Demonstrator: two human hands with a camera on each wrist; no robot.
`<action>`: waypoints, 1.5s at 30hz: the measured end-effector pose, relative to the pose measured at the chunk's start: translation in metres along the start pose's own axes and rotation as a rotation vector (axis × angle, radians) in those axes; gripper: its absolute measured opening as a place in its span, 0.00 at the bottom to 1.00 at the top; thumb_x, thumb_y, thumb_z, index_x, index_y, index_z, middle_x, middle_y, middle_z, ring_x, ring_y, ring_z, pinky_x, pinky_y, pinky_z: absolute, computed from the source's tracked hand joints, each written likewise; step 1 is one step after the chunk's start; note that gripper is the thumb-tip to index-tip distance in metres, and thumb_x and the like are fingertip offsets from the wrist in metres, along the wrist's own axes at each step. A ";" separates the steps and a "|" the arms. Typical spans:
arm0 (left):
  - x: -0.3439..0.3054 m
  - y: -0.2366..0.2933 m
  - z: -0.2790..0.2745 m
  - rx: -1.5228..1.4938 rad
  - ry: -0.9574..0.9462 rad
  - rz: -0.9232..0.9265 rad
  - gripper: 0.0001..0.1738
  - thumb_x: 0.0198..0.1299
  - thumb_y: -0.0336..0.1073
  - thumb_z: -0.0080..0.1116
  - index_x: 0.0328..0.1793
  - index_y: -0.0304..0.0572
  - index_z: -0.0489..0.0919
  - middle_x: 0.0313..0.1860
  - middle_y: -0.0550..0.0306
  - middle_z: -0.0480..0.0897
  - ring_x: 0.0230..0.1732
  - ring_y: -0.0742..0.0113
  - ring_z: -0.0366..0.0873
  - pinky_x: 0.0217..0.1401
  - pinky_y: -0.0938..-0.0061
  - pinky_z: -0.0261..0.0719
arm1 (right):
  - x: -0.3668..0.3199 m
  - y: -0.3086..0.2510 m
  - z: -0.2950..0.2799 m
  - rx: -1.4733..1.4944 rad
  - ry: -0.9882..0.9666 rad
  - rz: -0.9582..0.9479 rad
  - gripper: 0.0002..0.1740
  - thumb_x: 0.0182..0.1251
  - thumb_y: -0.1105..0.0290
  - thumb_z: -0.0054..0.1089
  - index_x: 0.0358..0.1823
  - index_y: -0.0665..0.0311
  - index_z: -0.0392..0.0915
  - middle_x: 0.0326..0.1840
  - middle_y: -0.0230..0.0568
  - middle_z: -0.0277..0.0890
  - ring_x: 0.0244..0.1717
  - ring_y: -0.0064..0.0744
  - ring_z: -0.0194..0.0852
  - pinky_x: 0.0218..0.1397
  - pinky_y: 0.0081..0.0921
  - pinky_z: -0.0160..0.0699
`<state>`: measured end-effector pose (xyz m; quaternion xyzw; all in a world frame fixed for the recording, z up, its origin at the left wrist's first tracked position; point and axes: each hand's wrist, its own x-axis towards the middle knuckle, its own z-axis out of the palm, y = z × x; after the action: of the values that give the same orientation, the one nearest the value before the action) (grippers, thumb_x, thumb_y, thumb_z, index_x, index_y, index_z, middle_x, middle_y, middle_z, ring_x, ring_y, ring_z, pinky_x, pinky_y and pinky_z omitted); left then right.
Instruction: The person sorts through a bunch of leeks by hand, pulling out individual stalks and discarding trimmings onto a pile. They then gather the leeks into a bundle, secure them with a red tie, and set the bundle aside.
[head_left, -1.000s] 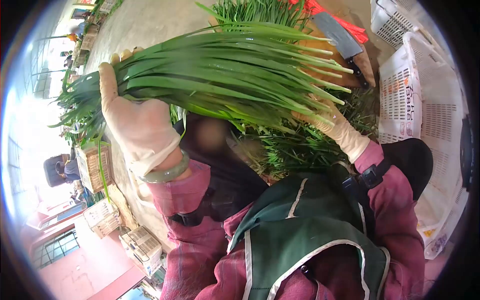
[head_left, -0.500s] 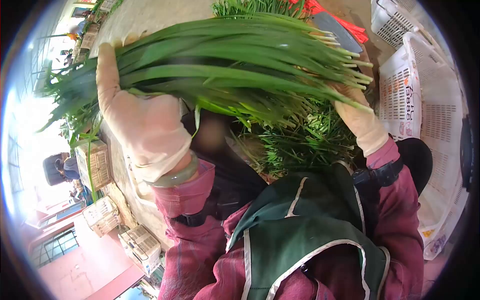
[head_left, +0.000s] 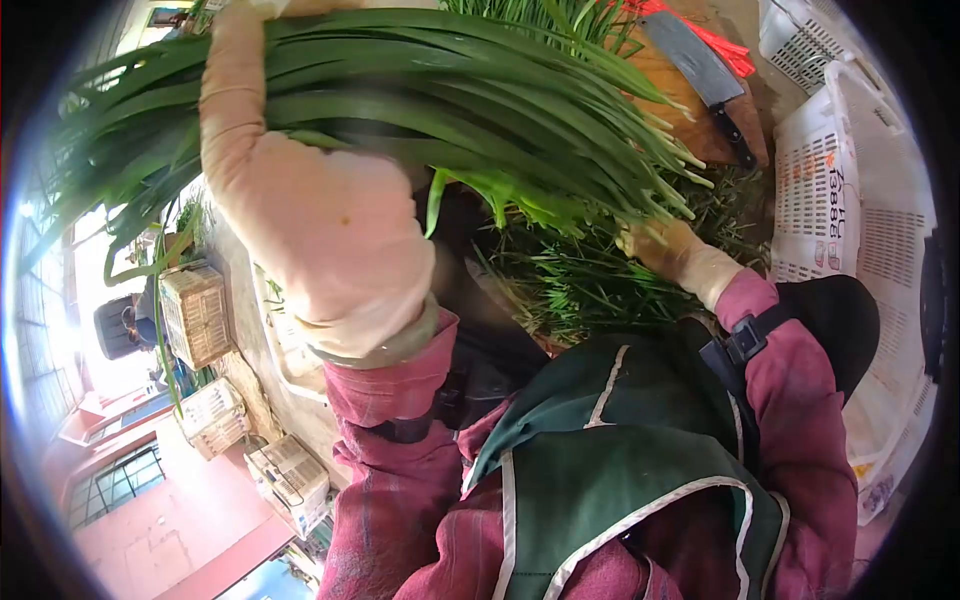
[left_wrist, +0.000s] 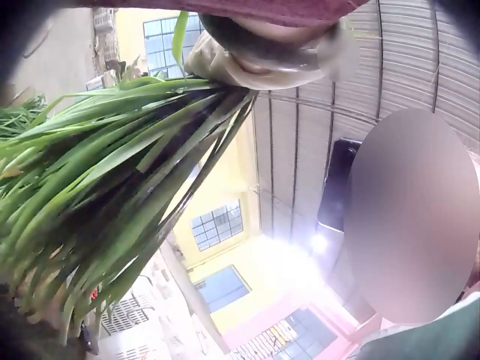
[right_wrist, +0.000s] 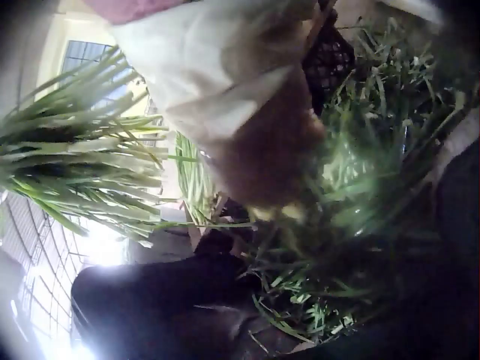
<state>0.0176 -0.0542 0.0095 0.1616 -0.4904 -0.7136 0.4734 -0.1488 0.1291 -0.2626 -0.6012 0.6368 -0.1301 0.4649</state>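
A big bunch of garlic chives (head_left: 430,100), long flat green leaves with pale stem ends, stretches across the top of the head view. My gloved left hand (head_left: 300,225) holds it around the leafy part, thumb on the near side. In the left wrist view the leaves fan out below the glove (left_wrist: 247,71). My gloved right hand (head_left: 675,255) is just below the stem ends, over a heap of green trimmings (head_left: 590,285). The right wrist view shows the stem ends (right_wrist: 135,172) apart from that hand, its fingers loosely bent and partly hidden.
A cleaver (head_left: 700,70) lies on a round wooden board (head_left: 685,130) at the upper right, beside red strips (head_left: 735,55). More chives (head_left: 560,20) lie behind the bunch. A large white plastic crate (head_left: 815,185) stands at the right. Several crates (head_left: 195,315) line the left side.
The left hand has carried the bunch up and away from my body. The right hand, earlier at the stem ends, has dropped back below them, and the cleaver shows fully again.
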 end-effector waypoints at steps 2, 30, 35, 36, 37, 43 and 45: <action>0.001 0.003 -0.009 0.020 0.044 -0.001 0.14 0.69 0.29 0.46 0.55 0.32 0.77 0.51 0.41 0.80 0.53 0.52 0.78 0.58 0.57 0.79 | 0.008 -0.026 -0.006 -0.370 -0.425 0.284 0.26 0.65 0.60 0.59 0.63 0.62 0.71 0.60 0.50 0.73 0.62 0.41 0.72 0.63 0.30 0.71; -0.006 -0.039 -0.014 -0.050 0.127 -0.024 0.16 0.66 0.35 0.55 0.55 0.33 0.74 0.47 0.50 0.81 0.46 0.60 0.80 0.55 0.67 0.79 | 0.026 -0.047 0.028 1.377 0.217 0.208 0.07 0.72 0.69 0.47 0.40 0.62 0.75 0.29 0.38 0.79 0.22 0.27 0.75 0.22 0.22 0.71; -0.015 -0.037 -0.003 0.603 0.145 0.241 0.28 0.56 0.19 0.52 0.65 0.31 0.67 0.51 0.48 0.80 0.48 0.63 0.80 0.55 0.72 0.78 | 0.030 0.026 0.053 -0.403 -0.272 0.192 0.20 0.58 0.63 0.63 0.50 0.64 0.78 0.45 0.44 0.82 0.45 0.46 0.80 0.47 0.35 0.79; -0.016 -0.036 -0.003 0.746 0.144 0.295 0.31 0.54 0.16 0.51 0.67 0.30 0.65 0.52 0.48 0.80 0.49 0.63 0.80 0.55 0.73 0.78 | 0.026 0.025 0.055 -0.295 -0.245 0.187 0.23 0.57 0.61 0.64 0.52 0.63 0.77 0.47 0.46 0.81 0.48 0.46 0.79 0.50 0.35 0.78; -0.016 -0.035 -0.004 0.887 0.141 0.348 0.34 0.52 0.12 0.50 0.69 0.30 0.63 0.53 0.47 0.79 0.49 0.64 0.80 0.55 0.74 0.78 | 0.021 0.024 0.058 -0.186 -0.217 0.185 0.26 0.56 0.59 0.65 0.55 0.63 0.76 0.49 0.47 0.80 0.51 0.47 0.78 0.53 0.36 0.76; -0.003 -0.026 -0.022 -0.112 0.276 -0.013 0.19 0.63 0.31 0.57 0.59 0.32 0.72 0.49 0.49 0.80 0.50 0.58 0.79 0.59 0.65 0.78 | 0.034 -0.057 0.060 1.437 0.046 -0.081 0.32 0.59 0.58 0.69 0.64 0.58 0.69 0.58 0.41 0.73 0.56 0.37 0.72 0.58 0.34 0.71; -0.002 -0.033 -0.020 0.084 0.296 0.073 0.16 0.67 0.38 0.55 0.54 0.34 0.74 0.48 0.50 0.81 0.50 0.56 0.78 0.59 0.60 0.77 | 0.033 -0.072 0.054 1.876 0.008 -0.070 0.29 0.61 0.58 0.68 0.62 0.56 0.71 0.55 0.39 0.73 0.51 0.32 0.72 0.53 0.31 0.72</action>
<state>0.0157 -0.0615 -0.0285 0.2669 -0.4503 -0.6429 0.5592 -0.0570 0.1031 -0.2536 0.0010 0.2548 -0.6063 0.7533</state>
